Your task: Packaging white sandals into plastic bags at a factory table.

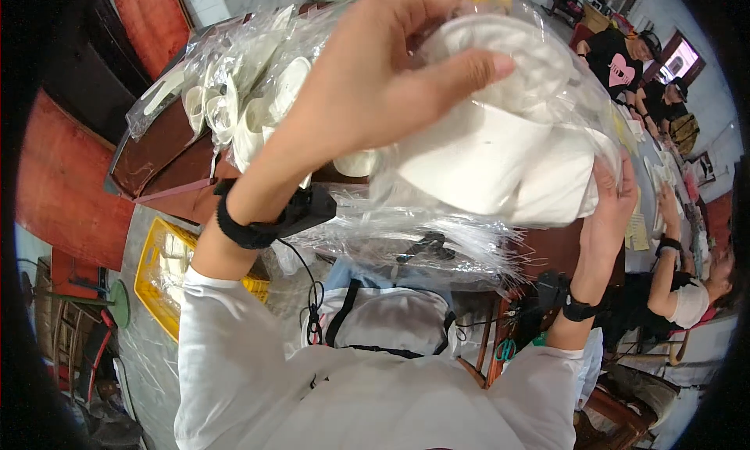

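White slipper (pixel 500 165) in a clear bag (pixel 578 71) over the brown bench (pixel 556 251)

The white slipper is up above the bench, inside the clear bag. The right hand (pixel 608 200) holds its right end. The left hand (pixel 391 79) curves wide by the top, thumb over the bag; some fingertips hide, so I cannot tell how tight it is. More white slippers (pixel 250 133) lie in clear wrap on the left of the bench. Thin clear strips (pixel 469 235) lie at the near edge of the bench. A yellow crate (pixel 147 294) sits on the floor, left of the bench.

Brown table (pixel 160 159): bagged white slippers (pixel 248 135), far left; clear plastic bags (pixel 375 222), near edge.
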`<state>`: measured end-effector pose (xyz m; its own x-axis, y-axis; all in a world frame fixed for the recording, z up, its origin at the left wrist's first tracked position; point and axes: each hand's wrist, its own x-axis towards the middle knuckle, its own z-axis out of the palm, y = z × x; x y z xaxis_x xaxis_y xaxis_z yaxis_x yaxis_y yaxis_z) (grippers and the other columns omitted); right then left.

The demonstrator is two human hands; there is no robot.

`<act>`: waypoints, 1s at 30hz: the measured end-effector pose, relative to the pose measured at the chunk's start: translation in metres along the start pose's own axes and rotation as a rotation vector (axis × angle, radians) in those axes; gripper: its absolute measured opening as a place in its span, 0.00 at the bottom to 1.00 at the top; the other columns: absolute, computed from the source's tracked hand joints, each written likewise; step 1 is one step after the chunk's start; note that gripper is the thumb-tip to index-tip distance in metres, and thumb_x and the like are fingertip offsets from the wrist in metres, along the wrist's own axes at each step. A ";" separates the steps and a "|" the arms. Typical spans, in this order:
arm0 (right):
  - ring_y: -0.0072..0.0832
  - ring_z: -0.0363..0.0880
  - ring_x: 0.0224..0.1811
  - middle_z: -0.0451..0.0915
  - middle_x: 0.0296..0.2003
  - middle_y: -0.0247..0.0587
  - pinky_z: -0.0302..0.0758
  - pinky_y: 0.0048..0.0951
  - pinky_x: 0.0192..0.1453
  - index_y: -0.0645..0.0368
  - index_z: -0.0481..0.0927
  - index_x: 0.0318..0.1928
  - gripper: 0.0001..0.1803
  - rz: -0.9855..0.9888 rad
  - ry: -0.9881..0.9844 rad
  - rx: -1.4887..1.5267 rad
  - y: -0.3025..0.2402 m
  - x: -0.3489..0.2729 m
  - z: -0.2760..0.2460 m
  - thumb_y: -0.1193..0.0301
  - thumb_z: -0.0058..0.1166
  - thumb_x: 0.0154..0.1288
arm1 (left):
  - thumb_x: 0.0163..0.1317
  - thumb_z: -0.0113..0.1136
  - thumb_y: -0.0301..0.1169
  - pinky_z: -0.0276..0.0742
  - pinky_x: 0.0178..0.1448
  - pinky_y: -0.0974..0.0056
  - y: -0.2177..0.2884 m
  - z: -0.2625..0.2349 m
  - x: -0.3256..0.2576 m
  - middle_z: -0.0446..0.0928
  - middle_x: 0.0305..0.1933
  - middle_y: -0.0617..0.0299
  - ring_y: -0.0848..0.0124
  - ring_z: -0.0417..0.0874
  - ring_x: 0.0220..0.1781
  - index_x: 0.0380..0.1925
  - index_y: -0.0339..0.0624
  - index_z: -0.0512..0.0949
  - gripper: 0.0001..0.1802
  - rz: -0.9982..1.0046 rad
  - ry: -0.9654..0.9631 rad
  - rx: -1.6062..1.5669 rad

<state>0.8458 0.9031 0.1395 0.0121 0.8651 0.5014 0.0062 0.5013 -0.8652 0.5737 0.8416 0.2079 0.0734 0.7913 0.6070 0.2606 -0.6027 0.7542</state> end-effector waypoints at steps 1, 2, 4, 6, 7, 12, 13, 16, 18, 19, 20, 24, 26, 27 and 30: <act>0.19 0.75 0.40 0.79 0.39 0.35 0.70 0.20 0.49 0.64 0.75 0.46 0.15 0.071 -0.064 0.044 -0.001 0.003 0.001 0.72 0.60 0.60 | 0.58 0.66 0.29 0.77 0.41 0.73 0.001 -0.003 0.001 0.82 0.38 0.63 0.79 0.82 0.37 0.41 0.39 0.80 0.12 -0.008 -0.001 -0.001; 0.20 0.76 0.40 0.80 0.40 0.36 0.71 0.20 0.48 0.65 0.76 0.47 0.17 0.125 -0.106 0.058 -0.005 0.003 0.005 0.69 0.61 0.60 | 0.59 0.65 0.32 0.77 0.40 0.74 0.002 -0.008 0.002 0.82 0.38 0.62 0.78 0.82 0.37 0.42 0.38 0.79 0.13 -0.129 -0.017 0.043; 0.20 0.77 0.40 0.80 0.40 0.37 0.71 0.21 0.48 0.66 0.76 0.48 0.19 0.238 -0.160 0.013 0.004 0.007 0.011 0.67 0.62 0.60 | 0.59 0.65 0.39 0.77 0.38 0.75 -0.010 -0.020 0.002 0.82 0.38 0.59 0.77 0.83 0.34 0.44 0.34 0.78 0.20 -0.348 -0.074 0.128; 0.22 0.78 0.42 0.80 0.42 0.38 0.73 0.23 0.47 0.69 0.76 0.50 0.25 0.429 -0.308 -0.035 0.038 0.017 0.017 0.60 0.61 0.61 | 0.55 0.66 0.41 0.70 0.26 0.71 -0.044 -0.022 -0.012 0.78 0.26 0.63 0.77 0.77 0.25 0.32 0.32 0.80 0.19 -0.414 0.053 -0.043; 0.22 0.78 0.42 0.80 0.41 0.38 0.73 0.23 0.47 0.69 0.75 0.50 0.26 0.520 -0.440 -0.051 0.058 0.022 0.018 0.59 0.60 0.62 | 0.54 0.67 0.41 0.71 0.27 0.70 -0.068 -0.018 -0.017 0.78 0.26 0.61 0.75 0.78 0.25 0.31 0.32 0.80 0.20 -0.536 0.094 -0.013; 0.22 0.77 0.41 0.80 0.40 0.37 0.73 0.21 0.45 0.67 0.76 0.50 0.26 0.700 -0.729 -0.035 0.162 0.012 0.032 0.56 0.57 0.63 | 0.56 0.64 0.45 0.74 0.34 0.67 -0.181 -0.008 -0.067 0.79 0.31 0.58 0.72 0.79 0.31 0.35 0.31 0.79 0.24 -0.891 0.022 0.017; 0.21 0.77 0.41 0.80 0.39 0.36 0.72 0.20 0.44 0.66 0.76 0.49 0.24 0.655 -0.705 -0.110 0.179 0.008 0.030 0.57 0.57 0.64 | 0.57 0.63 0.46 0.74 0.34 0.67 -0.201 -0.005 -0.076 0.79 0.30 0.59 0.73 0.78 0.31 0.36 0.31 0.79 0.24 -0.858 0.001 -0.008; 0.20 0.76 0.39 0.80 0.38 0.35 0.72 0.20 0.43 0.65 0.77 0.49 0.21 0.620 -0.568 -0.117 0.185 -0.005 0.034 0.61 0.57 0.64 | 0.59 0.61 0.45 0.74 0.34 0.68 -0.206 0.000 -0.088 0.78 0.30 0.60 0.74 0.78 0.31 0.38 0.31 0.79 0.23 -0.944 0.044 -0.064; 0.19 0.76 0.37 0.80 0.37 0.35 0.72 0.19 0.42 0.64 0.77 0.48 0.18 0.617 -0.451 -0.054 0.184 -0.008 0.035 0.64 0.58 0.64 | 0.60 0.60 0.43 0.74 0.35 0.68 -0.209 0.000 -0.088 0.78 0.30 0.61 0.74 0.78 0.31 0.38 0.32 0.79 0.21 -0.943 0.024 -0.086; 0.19 0.76 0.36 0.80 0.36 0.34 0.72 0.19 0.41 0.65 0.78 0.47 0.16 0.604 -0.444 -0.004 0.186 -0.007 0.034 0.66 0.57 0.64 | 0.61 0.59 0.42 0.74 0.35 0.69 -0.210 0.000 -0.088 0.78 0.30 0.61 0.75 0.78 0.31 0.39 0.34 0.79 0.19 -0.935 0.008 -0.106; 0.18 0.76 0.35 0.80 0.35 0.34 0.72 0.19 0.40 0.65 0.78 0.46 0.14 0.588 -0.435 0.047 0.184 -0.004 0.034 0.68 0.57 0.64 | 0.61 0.59 0.42 0.74 0.35 0.69 -0.212 0.002 -0.088 0.78 0.30 0.61 0.75 0.78 0.31 0.39 0.34 0.79 0.19 -0.936 0.004 -0.107; 0.19 0.76 0.35 0.80 0.34 0.34 0.72 0.20 0.41 0.64 0.79 0.43 0.12 0.463 -0.459 -0.025 0.172 0.014 0.046 0.69 0.56 0.66 | 0.60 0.61 0.39 0.75 0.39 0.67 -0.224 0.000 -0.090 0.79 0.33 0.60 0.72 0.79 0.34 0.41 0.36 0.79 0.17 -0.637 -0.019 0.026; 0.19 0.77 0.36 0.81 0.35 0.35 0.73 0.19 0.43 0.64 0.79 0.43 0.11 0.434 -0.466 0.071 0.167 0.021 0.055 0.69 0.55 0.66 | 0.59 0.62 0.39 0.75 0.41 0.65 -0.223 -0.004 -0.085 0.80 0.34 0.58 0.69 0.81 0.36 0.42 0.37 0.78 0.17 -0.476 -0.030 0.116; 0.19 0.77 0.36 0.81 0.35 0.35 0.73 0.19 0.43 0.64 0.79 0.43 0.11 0.435 -0.458 0.068 0.168 0.024 0.056 0.69 0.55 0.66 | 0.59 0.63 0.37 0.76 0.45 0.66 -0.211 -0.005 -0.075 0.81 0.38 0.58 0.69 0.81 0.40 0.43 0.36 0.77 0.18 -0.439 -0.074 0.273; 0.18 0.77 0.36 0.81 0.35 0.34 0.73 0.19 0.43 0.64 0.79 0.43 0.10 0.350 -0.458 0.035 0.171 0.032 0.064 0.71 0.55 0.66 | 0.57 0.65 0.37 0.76 0.51 0.64 -0.190 -0.002 -0.054 0.80 0.45 0.53 0.65 0.81 0.47 0.46 0.34 0.75 0.21 -0.325 -0.092 0.444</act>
<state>0.7835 1.0170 0.0080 -0.4265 0.8934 0.1410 0.0468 0.1775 -0.9830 0.5185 0.9135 0.0327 0.0000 0.9469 0.3214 0.6626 -0.2407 0.7092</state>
